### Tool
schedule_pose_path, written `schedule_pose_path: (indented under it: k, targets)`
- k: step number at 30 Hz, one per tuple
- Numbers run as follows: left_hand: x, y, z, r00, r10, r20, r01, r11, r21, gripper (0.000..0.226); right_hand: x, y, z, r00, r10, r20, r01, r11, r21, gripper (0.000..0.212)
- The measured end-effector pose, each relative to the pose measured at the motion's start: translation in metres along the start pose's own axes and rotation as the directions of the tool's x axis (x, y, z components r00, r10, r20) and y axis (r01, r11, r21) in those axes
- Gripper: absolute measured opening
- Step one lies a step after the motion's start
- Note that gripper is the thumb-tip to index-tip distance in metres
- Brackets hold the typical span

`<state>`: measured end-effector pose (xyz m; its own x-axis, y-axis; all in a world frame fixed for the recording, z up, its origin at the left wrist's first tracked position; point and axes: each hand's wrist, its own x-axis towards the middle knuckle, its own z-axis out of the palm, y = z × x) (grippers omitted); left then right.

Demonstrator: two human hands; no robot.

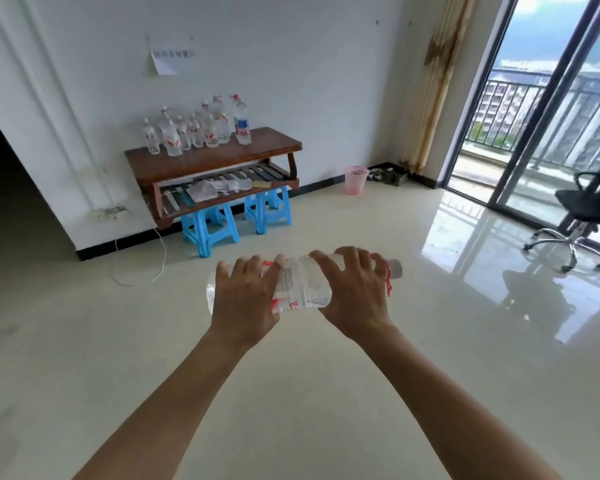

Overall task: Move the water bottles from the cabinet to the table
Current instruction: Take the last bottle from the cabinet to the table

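Observation:
Both my hands hold one clear water bottle (303, 284) sideways over the floor, its cap end pointing right. My left hand (245, 294) grips its base half and my right hand (355, 289) grips the neck half, where a red strap hangs. Far ahead, a brown wooden table (257, 147) stands against the white wall. On its left part stand several clear water bottles (194, 128) with red labels, and one with a blue label (242, 124). No cabinet is in view.
Two blue plastic stools (234, 220) support the table; its slatted lower shelf (222, 188) holds papers. A pink waste basket (355, 180) stands by the wall. A black office chair (586, 216) is at the right beside glass balcony doors. A white cable (146, 271) lies on the floor.

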<state>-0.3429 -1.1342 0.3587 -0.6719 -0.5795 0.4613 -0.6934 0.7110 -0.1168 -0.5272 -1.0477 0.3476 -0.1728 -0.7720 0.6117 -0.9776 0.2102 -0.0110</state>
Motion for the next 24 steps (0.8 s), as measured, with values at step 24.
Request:
schedule_pose_path:
  k: [24]
  targets:
    - [0.482, -0.139, 0.246, 0.997, -0.064, -0.04, 0.066, 0.995, 0.075, 0.098, 0.44, 0.189, 0.325, 0.999, -0.015, -0.036, 0.021, 0.985, 0.171, 0.101]
